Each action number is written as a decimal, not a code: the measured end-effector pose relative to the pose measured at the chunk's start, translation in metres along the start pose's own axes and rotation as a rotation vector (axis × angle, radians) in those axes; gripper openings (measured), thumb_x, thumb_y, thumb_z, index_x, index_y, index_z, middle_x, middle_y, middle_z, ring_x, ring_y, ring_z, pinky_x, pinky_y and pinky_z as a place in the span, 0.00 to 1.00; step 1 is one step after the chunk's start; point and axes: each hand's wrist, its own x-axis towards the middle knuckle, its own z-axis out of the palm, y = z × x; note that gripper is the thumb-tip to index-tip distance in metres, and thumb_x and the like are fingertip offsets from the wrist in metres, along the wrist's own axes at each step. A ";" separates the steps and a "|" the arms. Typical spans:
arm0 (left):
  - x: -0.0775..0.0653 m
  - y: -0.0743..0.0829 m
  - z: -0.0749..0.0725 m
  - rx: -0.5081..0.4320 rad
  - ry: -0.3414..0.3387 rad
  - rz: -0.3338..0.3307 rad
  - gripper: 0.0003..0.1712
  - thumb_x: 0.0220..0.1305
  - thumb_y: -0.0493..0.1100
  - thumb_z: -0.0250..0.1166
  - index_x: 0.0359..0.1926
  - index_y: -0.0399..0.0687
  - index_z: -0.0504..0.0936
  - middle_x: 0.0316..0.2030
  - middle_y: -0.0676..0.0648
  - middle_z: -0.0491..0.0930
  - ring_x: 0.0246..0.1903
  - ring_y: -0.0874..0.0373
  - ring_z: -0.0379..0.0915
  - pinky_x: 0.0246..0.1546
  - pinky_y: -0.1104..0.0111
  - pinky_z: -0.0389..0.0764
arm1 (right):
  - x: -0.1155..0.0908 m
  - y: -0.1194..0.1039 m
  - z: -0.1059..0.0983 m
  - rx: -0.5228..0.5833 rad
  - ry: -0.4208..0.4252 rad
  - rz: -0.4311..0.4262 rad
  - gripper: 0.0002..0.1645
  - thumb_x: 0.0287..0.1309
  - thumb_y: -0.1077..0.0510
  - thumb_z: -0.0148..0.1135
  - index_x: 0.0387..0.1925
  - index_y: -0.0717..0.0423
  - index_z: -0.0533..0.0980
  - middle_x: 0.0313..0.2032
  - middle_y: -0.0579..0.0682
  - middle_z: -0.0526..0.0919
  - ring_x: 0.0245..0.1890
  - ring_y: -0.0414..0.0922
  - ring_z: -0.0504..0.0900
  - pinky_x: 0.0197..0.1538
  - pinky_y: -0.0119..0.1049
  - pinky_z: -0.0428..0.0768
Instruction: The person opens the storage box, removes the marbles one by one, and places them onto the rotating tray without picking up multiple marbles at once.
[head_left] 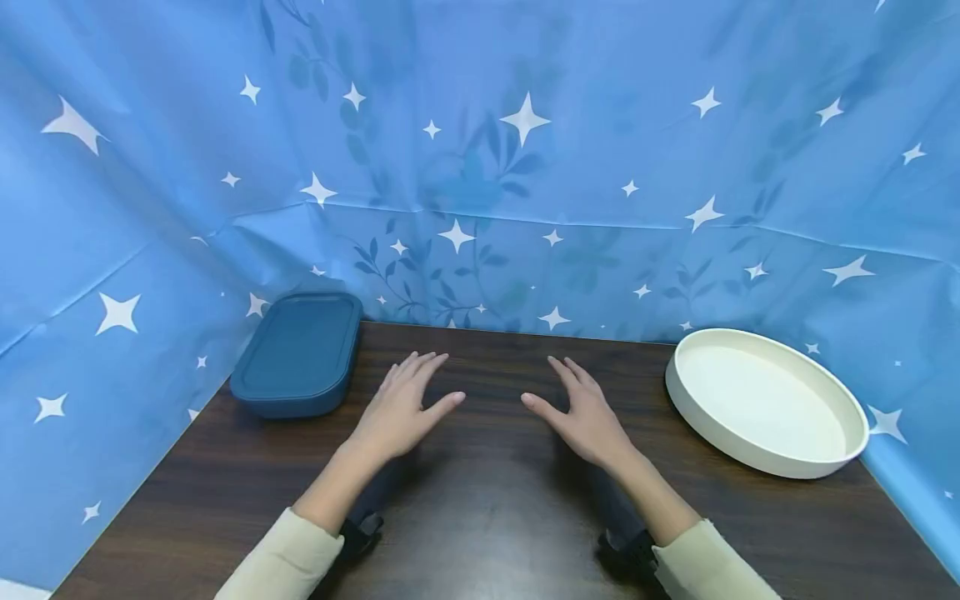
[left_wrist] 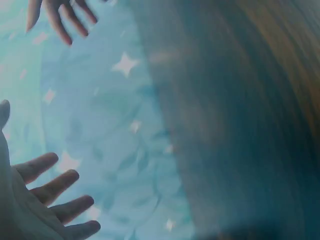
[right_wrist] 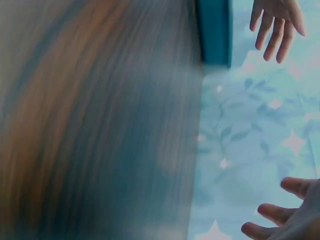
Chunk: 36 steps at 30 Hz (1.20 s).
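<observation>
Over the middle of the dark table, my left hand (head_left: 401, 408) reaches forward with fingers extended and thumb spread, holding nothing. The right hand (head_left: 588, 417) mirrors it a short way off, its fingers also extended with nothing in them. To the left of the left hand sits a blue lidded box (head_left: 296, 354), apart from the fingers. A round cream tray (head_left: 765, 462) with a low rim stands to the right of the right hand, not touched. Both wrist views show the two hands apart from each other; in the right wrist view, part of the blue box (right_wrist: 215, 35) appears.
The dark wood-grain table (head_left: 480, 517) runs back to a blue star-patterned cloth (head_left: 480, 167), which hangs behind it and along both sides. Dark straps (head_left: 363, 533) show beneath the wrists.
</observation>
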 end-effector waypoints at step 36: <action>-0.052 -0.158 -0.091 -0.088 0.436 -0.487 0.34 0.75 0.49 0.56 0.77 0.47 0.60 0.75 0.31 0.58 0.74 0.29 0.53 0.69 0.33 0.58 | 0.034 -0.139 0.113 0.903 -0.050 -0.089 0.41 0.65 0.35 0.60 0.76 0.37 0.61 0.76 0.51 0.63 0.77 0.57 0.61 0.73 0.64 0.63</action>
